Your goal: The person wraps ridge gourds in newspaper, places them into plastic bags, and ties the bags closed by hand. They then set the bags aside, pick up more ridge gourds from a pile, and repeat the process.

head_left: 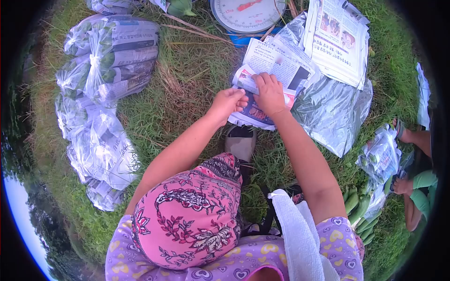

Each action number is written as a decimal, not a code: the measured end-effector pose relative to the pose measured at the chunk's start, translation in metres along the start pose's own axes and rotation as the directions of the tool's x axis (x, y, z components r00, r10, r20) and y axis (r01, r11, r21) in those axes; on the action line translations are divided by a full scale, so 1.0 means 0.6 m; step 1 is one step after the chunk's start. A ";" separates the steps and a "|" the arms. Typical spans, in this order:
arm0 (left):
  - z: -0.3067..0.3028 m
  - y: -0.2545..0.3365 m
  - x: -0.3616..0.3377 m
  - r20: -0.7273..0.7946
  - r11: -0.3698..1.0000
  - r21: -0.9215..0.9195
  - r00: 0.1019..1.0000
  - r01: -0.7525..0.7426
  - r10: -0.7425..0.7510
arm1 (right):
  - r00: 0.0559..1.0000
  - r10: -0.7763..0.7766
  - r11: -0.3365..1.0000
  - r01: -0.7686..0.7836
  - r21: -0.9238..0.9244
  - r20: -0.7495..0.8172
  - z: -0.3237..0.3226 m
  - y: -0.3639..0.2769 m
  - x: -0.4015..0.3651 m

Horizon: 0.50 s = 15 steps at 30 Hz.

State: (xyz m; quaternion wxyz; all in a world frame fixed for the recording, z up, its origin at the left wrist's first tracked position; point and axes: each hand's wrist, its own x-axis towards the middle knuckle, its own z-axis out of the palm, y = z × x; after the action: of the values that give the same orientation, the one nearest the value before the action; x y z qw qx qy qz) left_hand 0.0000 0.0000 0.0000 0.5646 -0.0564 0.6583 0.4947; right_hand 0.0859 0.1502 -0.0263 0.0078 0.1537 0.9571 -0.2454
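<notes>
A stack of folded newspaper sheets (276,58) lies on the grass in front of me. My right hand (270,95) rests on the top sheet with its fingers laid over the paper. Beside it, at the left edge of the sheets, my left hand (228,104) is closed, thumb against the curled fingers. Whatever those fingers pinch, if anything, is too small to make out. Under and right of the newspaper spreads a pile of clear plastic bags (335,114).
A dial scale (248,14) stands beyond the newspaper. More newspaper (337,42) lies at the upper right. Bagged, newspaper-wrapped green produce (108,61) lines the left. Loose green vegetables (358,208) lie at the right, near another person's hand (401,186).
</notes>
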 end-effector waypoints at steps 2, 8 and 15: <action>0.022 -0.013 -0.013 0.024 0.960 -0.278 0.999 0.030 -0.025 | 0.998 0.025 0.992 -0.018 0.126 -0.052 -0.008 -0.016 -0.006; 0.045 0.001 -0.007 0.117 0.798 -0.588 0.962 -0.133 0.247 | 0.981 0.153 0.858 -0.072 0.509 -0.120 -0.040 -0.042 -0.019; 0.042 0.007 -0.028 0.101 0.717 -0.676 0.943 -0.168 0.316 | 0.930 0.274 0.217 -0.308 0.926 0.246 -0.052 -0.067 -0.049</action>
State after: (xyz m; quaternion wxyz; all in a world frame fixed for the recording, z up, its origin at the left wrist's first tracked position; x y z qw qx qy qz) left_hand 0.0203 0.0120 0.0191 0.5042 -0.1125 0.3797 0.7674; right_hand 0.1038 0.1230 0.0227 -0.0260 0.2996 0.5711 -0.7638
